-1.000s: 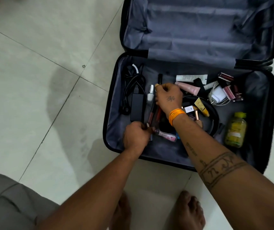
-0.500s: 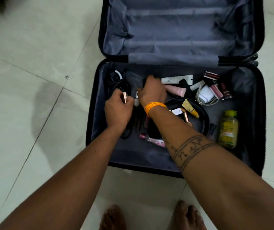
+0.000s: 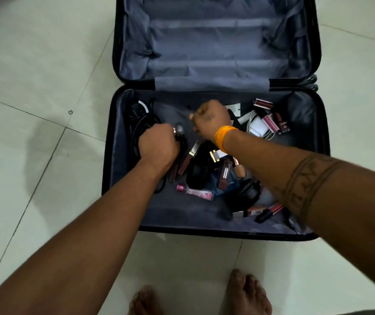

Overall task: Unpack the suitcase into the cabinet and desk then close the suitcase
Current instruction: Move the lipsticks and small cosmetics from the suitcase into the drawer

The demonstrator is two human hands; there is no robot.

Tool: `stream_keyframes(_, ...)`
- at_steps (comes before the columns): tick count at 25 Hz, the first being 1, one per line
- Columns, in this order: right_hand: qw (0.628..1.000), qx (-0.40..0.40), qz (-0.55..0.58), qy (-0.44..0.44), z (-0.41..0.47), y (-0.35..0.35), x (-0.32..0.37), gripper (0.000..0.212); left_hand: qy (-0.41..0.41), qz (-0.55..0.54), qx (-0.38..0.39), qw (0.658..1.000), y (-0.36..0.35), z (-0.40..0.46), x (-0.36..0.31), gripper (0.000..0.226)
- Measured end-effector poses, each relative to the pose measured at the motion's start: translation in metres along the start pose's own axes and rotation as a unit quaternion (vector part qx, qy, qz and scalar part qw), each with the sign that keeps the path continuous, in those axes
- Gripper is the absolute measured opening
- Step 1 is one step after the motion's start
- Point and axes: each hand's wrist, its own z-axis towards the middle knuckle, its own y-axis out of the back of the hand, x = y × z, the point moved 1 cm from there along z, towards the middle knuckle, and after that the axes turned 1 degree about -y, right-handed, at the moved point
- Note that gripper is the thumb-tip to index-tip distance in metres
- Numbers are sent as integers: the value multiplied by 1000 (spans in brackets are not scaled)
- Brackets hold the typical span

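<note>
I see the suitcase (image 3: 216, 123) lying wide open on the tiled floor (image 3: 34, 87), filling the upper middle of the frame, its lid half folded back toward the top and its packed half nearer me. The shell is dark with a grey fabric lining; the lid half holds nothing I can see, only rumpled lining. By my reading the unpacking is far from done: the lower half is strewn with small things, and neither the cabinet nor the desk is in view, so I cannot say what has already gone there. Closing the case is well off yet.

Inside, a coil of black cable (image 3: 141, 123) lies at the left wall. In the middle sit several lip-colour tubes with gold caps (image 3: 190, 158), a pink bottle (image 3: 195, 192) lying flat, and black headphones (image 3: 243, 193) toward the lower right. At the upper right a white charger with its cord (image 3: 258, 127) lies beside a cluster of dark red cosmetic tubes (image 3: 270, 114). More tubes (image 3: 266, 211) lie near the bottom right wall.

My left hand (image 3: 159, 144) is curled tight, left of centre, and grips a few slim things, a metallic cap showing at its knuckles; exactly what they are I cannot tell. My right hand (image 3: 211, 119), with an orange wristband (image 3: 224, 137), is fisted over the upper middle with something small pinched at the fingertips, too blurred to name.

My bare feet (image 3: 204, 294) show at the bottom edge, just short of the case.
</note>
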Motion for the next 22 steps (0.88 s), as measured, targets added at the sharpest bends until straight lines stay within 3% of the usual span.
stream_keyframes(3, 995, 103, 5, 4, -19, 11, -15, 24, -3, -11, 21, 1000, -3, -4, -5, 28)
stream_keyframes(5, 989, 90, -83, 84, -29, 9, -17, 16, 2, -36, 37, 999, -6, -9, -7, 28)
stream_keyframes(7, 956, 64, -210, 192, -33, 1, -10, 34, 27, -84, 37, 995, -5, -12, -5, 30)
stream_keyframes(9, 907, 36, -334, 256, -31, -10, -3, 37, 63, -164, 21, 984, -3, -14, 2, 32)
stream_keyframes(12, 853, 22, -459, 248, -29, -12, 10, 33, 91, -301, 6, 949, -1, -15, 14, 23)
stream_keyframes(13, 845, 22, -477, 241, -26, -11, 12, 33, 107, -367, 13, 924, -1, -15, 17, 20)
stream_keyframes(16, 842, 52, -484, 232, -19, -7, 14, 30, 188, -562, 68, 802, 0, -20, 24, 23)
stream_keyframes(19, 824, 68, -493, 272, -19, -8, 12, 29, 220, -659, 145, 705, 2, -28, 29, 28)
stream_keyframes(22, 809, 59, -500, 302, -17, -10, 10, 27, 225, -734, 171, 617, 4, -34, 34, 15)
